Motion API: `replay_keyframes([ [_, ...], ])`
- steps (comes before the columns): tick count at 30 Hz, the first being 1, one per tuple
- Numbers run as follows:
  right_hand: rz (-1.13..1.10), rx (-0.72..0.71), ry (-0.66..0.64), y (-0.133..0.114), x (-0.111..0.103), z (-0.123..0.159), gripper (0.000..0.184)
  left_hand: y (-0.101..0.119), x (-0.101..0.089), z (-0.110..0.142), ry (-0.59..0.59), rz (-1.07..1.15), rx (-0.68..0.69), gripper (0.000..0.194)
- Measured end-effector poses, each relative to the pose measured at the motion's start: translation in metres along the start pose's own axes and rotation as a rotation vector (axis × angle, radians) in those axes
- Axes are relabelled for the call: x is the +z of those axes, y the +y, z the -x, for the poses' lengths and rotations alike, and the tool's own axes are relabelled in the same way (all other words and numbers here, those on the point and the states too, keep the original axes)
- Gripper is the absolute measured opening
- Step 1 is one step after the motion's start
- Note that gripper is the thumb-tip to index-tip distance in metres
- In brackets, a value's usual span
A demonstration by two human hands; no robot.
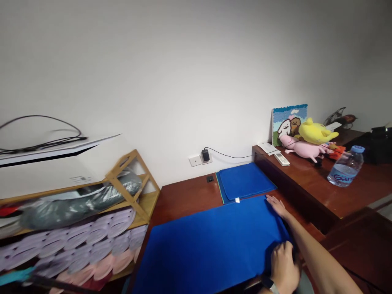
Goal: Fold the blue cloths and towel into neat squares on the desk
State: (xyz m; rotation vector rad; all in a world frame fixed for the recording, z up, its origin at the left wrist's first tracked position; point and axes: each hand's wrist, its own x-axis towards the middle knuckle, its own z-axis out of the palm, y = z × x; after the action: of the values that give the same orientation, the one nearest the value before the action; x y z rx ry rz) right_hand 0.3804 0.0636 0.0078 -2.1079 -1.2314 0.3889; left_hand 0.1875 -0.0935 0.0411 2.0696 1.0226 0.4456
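A large blue cloth point(208, 245) lies spread over a reddish-brown wooden surface. My right hand point(277, 207) rests at its far right corner, fingers stretched out. Nearer to me, my left hand point(284, 263), with a band on the wrist, is closed at the cloth's right edge. Its fingers curl over the edge, where the fabric ripples; the fingertips are hidden. Just beyond the spread cloth lies a folded blue cloth point(245, 181) with a green edge and a small white tag.
At right, a higher wooden top point(318, 179) holds a water bottle point(344, 167), plush toys point(318, 132), a remote point(281, 159) and a picture point(289, 118). A plugged-in adapter point(205, 154) trails its cable along the wall. Slippers point(101, 237) fill the wooden rack point(131, 196) at left.
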Motion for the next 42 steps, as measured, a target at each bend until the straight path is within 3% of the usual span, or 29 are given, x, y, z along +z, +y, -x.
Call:
replay_keyframes([
  [6, -0.333, -0.01, 0.08, -0.073, 0.009, -0.002, 0.039, 0.0, -0.074, 0.042, 0.203, 0.271, -0.108, 0.013],
  [11, -0.477, -0.113, -0.071, -0.178, 0.053, 0.011, 0.041, -0.025, -0.153, 0.102, 0.388, 0.42, -0.07, 0.015],
  [14, -0.491, -0.215, -0.226, -0.259, 0.101, 0.031, 0.044, -0.047, -0.205, 0.149, 0.558, 0.481, -0.057, 0.018],
  [17, -0.433, -0.336, -0.382, -0.345, 0.164, 0.061, 0.04, -0.078, -0.248, 0.197, 0.757, 0.492, -0.107, 0.031],
  [20, -0.31, -0.468, -0.521, -0.419, 0.234, 0.105, 0.029, -0.125, -0.276, 0.243, 0.931, 0.356, -0.239, 0.034],
  [22, -0.2, -0.549, -0.601, -0.452, 0.274, 0.139, 0.023, -0.164, -0.285, 0.271, 1.002, 0.163, -0.367, 0.03],
  [26, 0.039, -0.68, -0.685, -0.47, 0.325, 0.192, 0.025, -0.241, -0.278, 0.313, 1.015, -0.323, -0.609, 0.022],
  [30, 0.223, -0.769, -0.65, -0.457, 0.334, 0.201, 0.033, -0.284, -0.259, 0.326, 1.004, -0.521, -0.688, 0.025],
  [38, 0.387, -0.909, -0.622, -0.454, 0.318, 0.198, 0.031, -0.295, -0.245, 0.316, 1.137, -0.532, -0.589, 0.029],
  [42, 0.391, -0.961, -0.613, -0.461, 0.299, 0.199, 0.03, -0.296, -0.248, 0.317, 1.06, -0.44, -0.566, 0.03],
])
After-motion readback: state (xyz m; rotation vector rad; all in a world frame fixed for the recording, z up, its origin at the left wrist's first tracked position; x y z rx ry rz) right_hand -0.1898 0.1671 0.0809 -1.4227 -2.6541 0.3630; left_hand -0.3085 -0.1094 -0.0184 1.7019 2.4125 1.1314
